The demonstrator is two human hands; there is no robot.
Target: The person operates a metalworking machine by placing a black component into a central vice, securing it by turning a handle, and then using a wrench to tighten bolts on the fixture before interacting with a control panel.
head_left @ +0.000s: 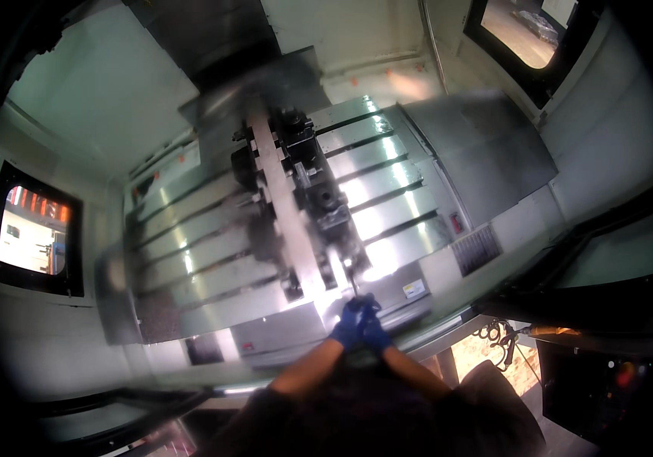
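Both my hands wear blue gloves and meet at the front edge of a slotted metal machine table [399, 194]. My left hand [347, 327] and my right hand [373, 329] are closed close together. A thin dark rod-like piece [355, 285] rises from between them toward the table; blur hides what kind it is and how the fingers hold it. Just beyond my hands, a long pale metal bar [281, 190] runs away from me across the table. Black clamping blocks [328, 202] line its right side, and more dark blocks [263, 234] sit along its left.
Pale enclosure walls surround the table, with a window [37, 232] at left and another [528, 30] at upper right. A grey metal cover [486, 152] lies right of the table. At lower right are a coiled cable [500, 335] and a dark control panel [601, 388].
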